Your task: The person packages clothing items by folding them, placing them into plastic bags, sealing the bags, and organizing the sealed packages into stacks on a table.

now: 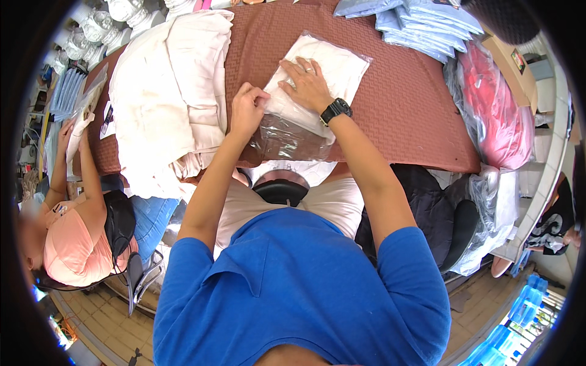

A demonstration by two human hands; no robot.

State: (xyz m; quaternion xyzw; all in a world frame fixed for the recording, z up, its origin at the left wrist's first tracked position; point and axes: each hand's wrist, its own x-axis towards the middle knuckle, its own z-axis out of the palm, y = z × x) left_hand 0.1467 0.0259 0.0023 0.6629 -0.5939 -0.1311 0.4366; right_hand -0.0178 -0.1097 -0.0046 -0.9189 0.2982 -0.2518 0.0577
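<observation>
- Right hand (307, 85) is laid open, fingers spread, on bagged cream fabric (343, 67).
- Left hand (246, 111) is curled at its left edge; any pinch cannot be told.
- Bagged cream fabric is supported by brown tablecloth (415, 116).

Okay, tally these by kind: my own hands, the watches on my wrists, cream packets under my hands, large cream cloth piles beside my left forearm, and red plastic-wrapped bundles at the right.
Hands: 2, left hand and right hand
Wristwatch: 1
Cream packet: 1
Cream cloth pile: 1
Red bundle: 1
Total: 6
</observation>
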